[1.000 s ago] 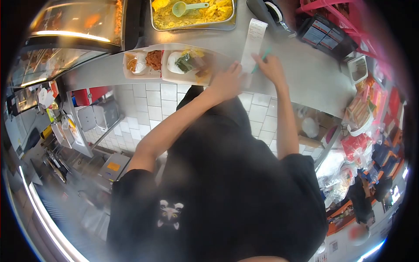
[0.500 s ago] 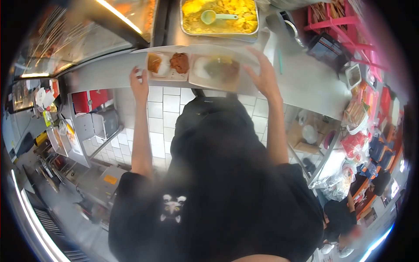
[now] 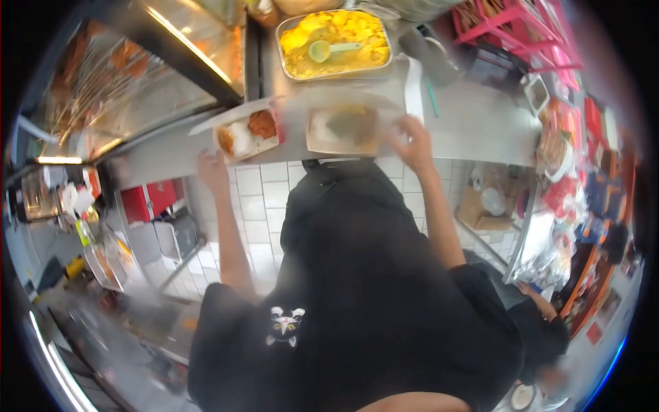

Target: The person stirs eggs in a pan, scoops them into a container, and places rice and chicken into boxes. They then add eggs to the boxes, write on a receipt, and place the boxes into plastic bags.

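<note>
Two takeaway boxes of food stand side by side at the counter's near edge. The left meal box (image 3: 259, 146) holds white rice, a reddish-brown piece and something orange-brown, and sits at a slant with its lid leaning back. White rice and a dark greenish portion, blurred, fill the right meal box (image 3: 342, 145). My left hand (image 3: 215, 172) is by the near left corner of the left box, fingers loosely apart. Just right of the right box, my right hand (image 3: 413, 145) has its fingers bent and thumb apart, somewhat smeared by motion.
Behind the boxes is a foil tray (image 3: 292, 74) of yellow food with a pale green ladle (image 3: 320, 51) in it. A lit glass display case (image 3: 137, 89) stands left. A green straw-like stick (image 3: 432, 99) and a pink rack (image 3: 480, 27) are right. Another person (image 3: 542, 336) is at lower right.
The left box has turned and shifted left, leaving a gap between the boxes. My right hand has gone from spread fingers to bent ones. The whole view has tilted slightly.
</note>
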Action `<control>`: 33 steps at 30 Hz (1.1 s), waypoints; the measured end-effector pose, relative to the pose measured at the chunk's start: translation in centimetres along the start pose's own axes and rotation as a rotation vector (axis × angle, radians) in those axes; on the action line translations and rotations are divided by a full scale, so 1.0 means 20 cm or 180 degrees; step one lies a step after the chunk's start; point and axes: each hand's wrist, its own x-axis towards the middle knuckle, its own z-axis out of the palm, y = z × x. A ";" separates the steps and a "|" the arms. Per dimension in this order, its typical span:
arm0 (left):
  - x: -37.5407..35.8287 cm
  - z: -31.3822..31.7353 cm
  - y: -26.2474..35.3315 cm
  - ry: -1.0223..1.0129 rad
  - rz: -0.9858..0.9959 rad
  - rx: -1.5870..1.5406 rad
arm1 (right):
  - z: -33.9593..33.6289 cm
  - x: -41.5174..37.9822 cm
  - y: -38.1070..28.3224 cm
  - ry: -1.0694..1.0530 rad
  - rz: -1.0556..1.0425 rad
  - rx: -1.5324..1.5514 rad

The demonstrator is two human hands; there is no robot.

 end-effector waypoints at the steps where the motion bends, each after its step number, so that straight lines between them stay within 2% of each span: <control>1: -0.02 -0.01 0.06 -0.0055 0.0105 -0.0032 | -0.01 -0.06 0.00 -0.0674 -0.0213 -0.0017; 2: -0.07 -0.01 0.15 0.0185 0.0166 -0.0101 | 0.03 -0.09 0.00 -0.0568 -0.0128 -0.0029; 3: -0.10 0.02 0.26 0.0419 0.0225 -0.0181 | 0.08 -0.11 0.00 -0.0633 -0.0154 -0.0501; 4: -0.11 0.04 0.39 0.0347 0.0311 -0.0213 | 0.12 -0.12 0.00 -0.0737 -0.0176 -0.0975; 6: -0.16 0.05 0.70 -0.0450 0.1454 -0.0708 | 0.22 -0.09 0.05 -0.0855 -0.0210 -0.1279; 7: -0.18 0.09 0.80 -0.0593 0.1614 -0.0918 | 0.25 -0.08 0.06 -0.1019 -0.0329 -0.1564; 9: -0.16 0.15 0.97 -0.0700 0.1781 -0.1121 | 0.26 -0.07 0.04 -0.1118 -0.0316 -0.1563; 11: -0.11 0.18 1.09 -0.0787 0.1941 -0.1373 | 0.28 -0.04 0.03 -0.1256 -0.0330 -0.0818; 12: -0.08 0.20 1.16 -0.0751 0.1927 -0.1361 | 0.30 -0.02 0.02 -0.1266 -0.0369 -0.0813; 14: -0.04 0.25 1.23 -0.0830 0.1705 -0.1978 | 0.31 0.01 -0.02 -0.0636 -0.0069 -0.1108; 15: -0.03 0.26 1.23 -0.0798 0.1671 -0.1972 | 0.29 0.01 -0.04 -0.0667 -0.0103 -0.1110; 17: 0.00 0.30 1.22 -0.1936 0.1006 -0.2459 | 0.21 0.10 -0.14 0.1146 -0.0544 -0.0590; 18: 0.02 0.33 1.18 -0.1882 0.0941 -0.2456 | 0.18 0.13 -0.17 0.1194 -0.0337 -0.0648; 19: 0.03 0.37 1.10 -0.2284 0.0743 -0.2387 | 0.17 0.14 -0.16 0.1110 -0.0369 -0.0633; 21: -0.06 0.41 0.98 -0.2652 0.0476 -0.2332 | 0.11 0.17 -0.09 -0.0509 0.1691 0.0875; 23: -0.17 0.44 0.92 -0.2467 0.0813 -0.1595 | 0.10 0.10 -0.02 -0.1562 0.1859 0.0554; 24: -0.23 0.35 1.02 -0.1785 0.1275 -0.1198 | 0.23 -0.04 0.09 -0.1136 0.1251 -0.0023; 25: -0.30 0.40 1.01 -0.1749 0.1226 -0.1190 | 0.31 -0.13 0.16 -0.0704 0.0642 -0.0571; 26: -0.40 0.47 0.95 -0.1680 0.0890 -0.1443 | 0.36 -0.16 0.16 -0.0752 0.0620 -0.0568; 27: -0.45 0.50 0.91 -0.1618 0.0566 -0.1690 | 0.42 -0.19 0.14 -0.0565 0.0777 0.0026; 28: -0.44 0.48 0.90 -0.2476 0.0023 -0.2115 | 0.45 -0.20 0.13 -0.0367 0.0934 0.0617; 29: -0.41 0.45 0.91 -0.2455 0.0004 -0.2113 | 0.42 -0.18 0.09 -0.0390 0.0922 0.0620; 31: -0.34 0.39 0.92 -0.2717 -0.0557 -0.2350 | 0.34 -0.11 0.02 -0.0563 0.1358 0.1042; 32: -0.30 0.38 0.89 -0.2615 -0.0582 -0.1965 | 0.29 -0.08 0.01 -0.0572 0.1368 0.1046; 33: -0.24 0.38 0.86 -0.2609 -0.0591 -0.1962 | 0.24 -0.02 0.02 -0.0694 0.1959 0.1165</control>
